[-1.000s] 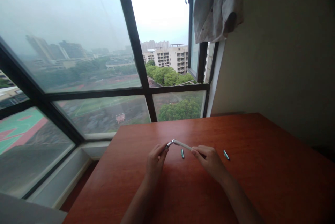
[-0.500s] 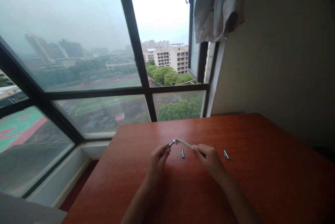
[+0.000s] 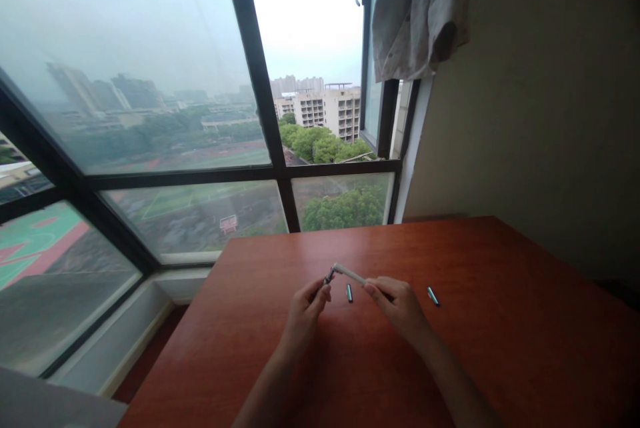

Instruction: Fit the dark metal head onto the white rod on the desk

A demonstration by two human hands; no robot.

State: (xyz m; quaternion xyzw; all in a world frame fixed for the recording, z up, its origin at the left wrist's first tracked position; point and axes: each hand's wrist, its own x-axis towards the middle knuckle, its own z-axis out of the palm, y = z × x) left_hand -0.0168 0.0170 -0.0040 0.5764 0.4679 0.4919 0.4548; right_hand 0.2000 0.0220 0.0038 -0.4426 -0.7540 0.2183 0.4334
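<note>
My left hand [image 3: 309, 305] is closed, fingertips pinching a small shiny silver and dark piece [image 3: 329, 275] whose kind I cannot make out. A slim whitish stick [image 3: 353, 275] is pinched in my right hand [image 3: 397, 301], its far end pointing left. The stick's tip meets the silver piece or lies just in front of it; I cannot tell which. Below and between the hands, a short green and dark piece like a pen cap [image 3: 349, 293] lies on the table. Right of my right hand lies another slim green and dark piece [image 3: 433, 296].
Both forearms reach over a reddish-brown wooden table [image 3: 280, 255]. Dark-framed windows [image 3: 180, 178] stand behind and to the left, one pane open. A light cloth [image 3: 420, 21] hangs at the upper right, next to a plain wall [image 3: 525, 115].
My left hand has shifted slightly right and down, and the silver piece now points more steeply upward. My right hand and the pieces on the table stay almost where they were.
</note>
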